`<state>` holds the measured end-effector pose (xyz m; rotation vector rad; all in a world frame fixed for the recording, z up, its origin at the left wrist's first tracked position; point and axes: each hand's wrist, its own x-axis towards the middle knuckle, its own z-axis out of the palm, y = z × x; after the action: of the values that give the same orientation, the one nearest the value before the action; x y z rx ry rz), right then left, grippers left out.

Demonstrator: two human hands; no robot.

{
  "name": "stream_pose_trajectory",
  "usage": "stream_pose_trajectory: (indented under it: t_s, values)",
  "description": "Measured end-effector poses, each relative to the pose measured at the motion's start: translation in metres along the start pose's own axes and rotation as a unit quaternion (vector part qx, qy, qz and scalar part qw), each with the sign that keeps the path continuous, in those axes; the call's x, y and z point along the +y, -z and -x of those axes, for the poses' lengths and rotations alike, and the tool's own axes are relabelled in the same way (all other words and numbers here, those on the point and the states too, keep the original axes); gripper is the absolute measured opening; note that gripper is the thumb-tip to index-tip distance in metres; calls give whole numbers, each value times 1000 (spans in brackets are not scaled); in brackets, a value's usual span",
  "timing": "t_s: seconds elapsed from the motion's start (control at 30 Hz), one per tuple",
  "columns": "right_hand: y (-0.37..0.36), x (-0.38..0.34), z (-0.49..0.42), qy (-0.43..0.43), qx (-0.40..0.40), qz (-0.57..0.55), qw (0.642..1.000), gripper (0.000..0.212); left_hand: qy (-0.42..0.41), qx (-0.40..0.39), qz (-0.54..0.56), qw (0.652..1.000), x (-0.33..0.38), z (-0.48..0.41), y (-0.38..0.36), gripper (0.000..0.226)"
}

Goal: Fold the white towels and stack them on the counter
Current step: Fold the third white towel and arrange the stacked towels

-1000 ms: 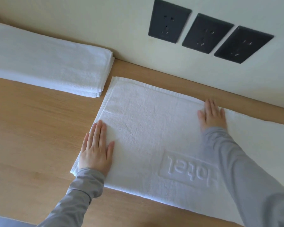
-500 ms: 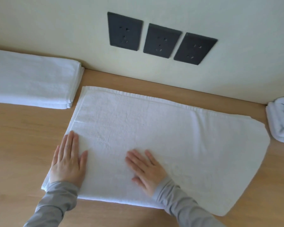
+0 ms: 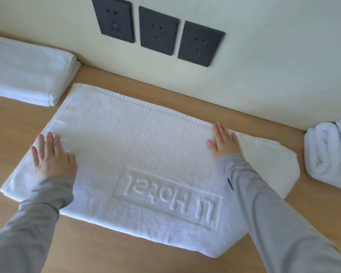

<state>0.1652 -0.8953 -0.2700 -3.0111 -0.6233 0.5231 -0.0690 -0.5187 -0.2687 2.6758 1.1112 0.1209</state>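
A white towel [image 3: 138,146] with a raised "Hotel" mark lies folded flat on the wooden counter [image 3: 18,123]. My left hand [image 3: 51,156] presses flat on its left part, fingers straight. My right hand [image 3: 223,141] lies flat near the towel's far right edge, fingers straight and pointing at the wall. A stack of folded white towels [image 3: 26,73] sits at the far left against the wall. A rolled or bunched white towel [image 3: 330,152] sits at the right edge of the view.
Three dark wall sockets [image 3: 158,30] are set in the cream wall just behind the counter. Bare wood shows in front of the towel and between it and the left stack.
My right hand has slid from the towel's near middle out to its far right part. The left hand stays on the left part. The view has shifted closer.
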Motion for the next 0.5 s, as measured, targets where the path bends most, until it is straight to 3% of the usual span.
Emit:
stream_pose_trajectory:
  t_s: [0.07,0.13,0.2,0.27,0.33,0.4,0.5]
  values:
    - [8,2,8,19,10,-39,999,59,-26,-1,10,1000,33,17,-7,57]
    - [18,12,29,11,97,-114,989,56,-86,-20,25,996,73,45,-14,57]
    - [25,36,62,-43,208,-180,960,52,-135,-47,29,989,115,77,-17,62]
    - [23,70,98,-129,280,-221,925,50,-180,-90,40,979,154,109,-18,81]
    - [11,100,133,-214,313,-276,883,48,-239,-135,67,959,188,139,-20,87]
    - [-5,113,161,-284,287,-388,828,45,-316,-179,80,928,217,169,-24,79]
    - [-22,113,177,-317,226,-582,714,44,-387,-224,68,892,244,203,-33,76]
